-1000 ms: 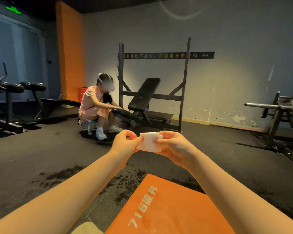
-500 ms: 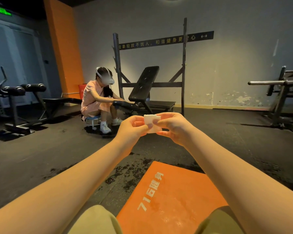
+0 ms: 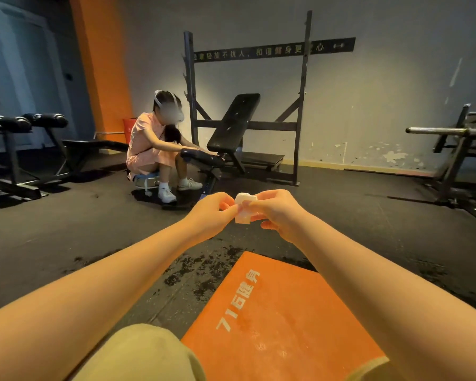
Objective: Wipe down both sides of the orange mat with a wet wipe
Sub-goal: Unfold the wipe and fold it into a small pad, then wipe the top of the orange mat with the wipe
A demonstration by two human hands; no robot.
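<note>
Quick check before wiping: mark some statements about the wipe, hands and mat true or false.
1. The left hand and the right hand both pinch the white wipe. True.
2. The wipe touches the orange mat. False: it is held up in the air, clear of the mat.
3. The mat lies flat on the floor, white print facing up. True.
4. The person in pink sits on the mat. False: that person sits on a low stool by the black bench.
</note>
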